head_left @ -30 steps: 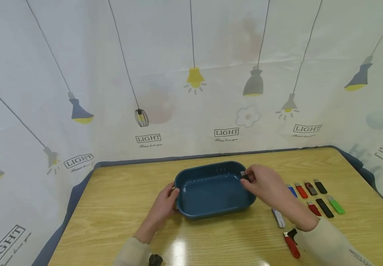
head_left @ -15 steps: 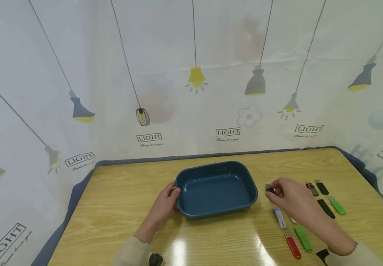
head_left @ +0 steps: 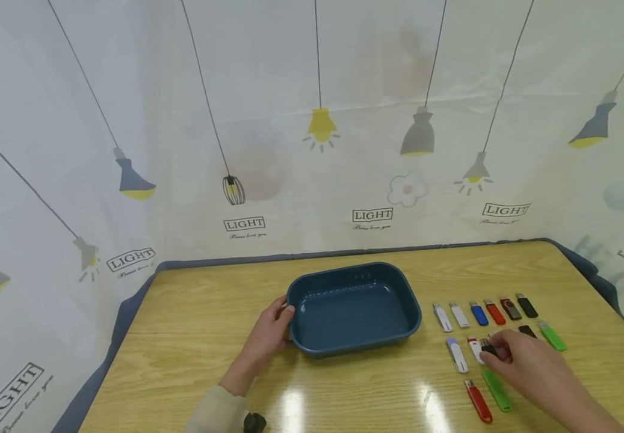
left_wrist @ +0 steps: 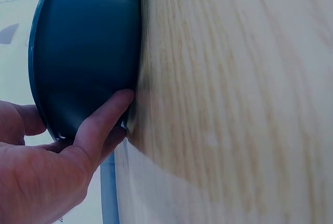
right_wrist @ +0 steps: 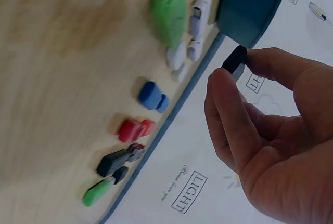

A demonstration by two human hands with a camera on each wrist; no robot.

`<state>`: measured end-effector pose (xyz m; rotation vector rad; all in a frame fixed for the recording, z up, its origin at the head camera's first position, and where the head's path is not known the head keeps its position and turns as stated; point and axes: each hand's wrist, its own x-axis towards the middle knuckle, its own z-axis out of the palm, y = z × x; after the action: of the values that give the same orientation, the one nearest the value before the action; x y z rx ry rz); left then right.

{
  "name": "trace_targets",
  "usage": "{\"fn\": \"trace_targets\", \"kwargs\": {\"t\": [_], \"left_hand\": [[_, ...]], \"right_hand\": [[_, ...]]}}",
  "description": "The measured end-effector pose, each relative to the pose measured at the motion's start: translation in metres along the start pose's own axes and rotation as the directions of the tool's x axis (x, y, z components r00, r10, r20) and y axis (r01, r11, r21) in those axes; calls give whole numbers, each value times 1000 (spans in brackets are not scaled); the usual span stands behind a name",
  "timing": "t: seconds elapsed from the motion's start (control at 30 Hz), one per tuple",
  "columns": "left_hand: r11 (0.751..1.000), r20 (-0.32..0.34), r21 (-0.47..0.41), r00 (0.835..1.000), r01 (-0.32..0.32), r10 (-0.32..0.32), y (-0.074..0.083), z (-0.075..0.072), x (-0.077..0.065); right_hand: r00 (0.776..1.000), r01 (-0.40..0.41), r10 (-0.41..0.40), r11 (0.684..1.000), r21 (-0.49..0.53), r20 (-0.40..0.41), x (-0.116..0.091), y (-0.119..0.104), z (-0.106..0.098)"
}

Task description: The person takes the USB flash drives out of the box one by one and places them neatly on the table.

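Observation:
My left hand (head_left: 265, 338) grips the left end of a dark blue oval dish (head_left: 352, 319), thumb over the rim. In the left wrist view its fingers press the outer wall (left_wrist: 86, 52), low near the table. My right hand (head_left: 541, 368) pinches a black USB flash drive (head_left: 488, 347) between thumb and forefinger, metal plug pointing away from me. The right wrist view shows this black drive (right_wrist: 235, 62) held above the table. It overlaps a white and red flash drive (head_left: 475, 349) in the head view, and a green flash drive (head_left: 497, 390) lies just nearer.
Flash drives lie in rows right of the dish: a back row with a blue one (head_left: 479, 314) and a red one (head_left: 496, 313), and a green one (head_left: 552, 337) far right. A red drive (head_left: 478, 402) lies nearest. A lamp-patterned cloth (head_left: 312, 198) hangs behind the table.
My right hand has carried the black flash drive from the dish's right end rightward and nearer, to over the rows. My left hand keeps its hold on the dish.

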<state>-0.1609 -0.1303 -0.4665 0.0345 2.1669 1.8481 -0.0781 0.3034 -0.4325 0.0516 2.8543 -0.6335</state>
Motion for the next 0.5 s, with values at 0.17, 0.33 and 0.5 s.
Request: {"fn": "trace_targets", "kwargs": {"t": [0.17, 0.33, 0.5], "left_hand": [[1000, 0, 8, 1000, -1, 1, 0, 0, 0], [1000, -1, 8, 1000, 0, 0, -1, 0, 1], [1000, 2, -2, 1000, -4, 4, -1, 0, 1]], "right_hand": [[1000, -13, 13, 999, -31, 2, -8, 17, 5], [995, -82, 85, 995, -57, 45, -13, 33, 13], [982, -152, 158, 986, -69, 105, -16, 46, 25]]}}
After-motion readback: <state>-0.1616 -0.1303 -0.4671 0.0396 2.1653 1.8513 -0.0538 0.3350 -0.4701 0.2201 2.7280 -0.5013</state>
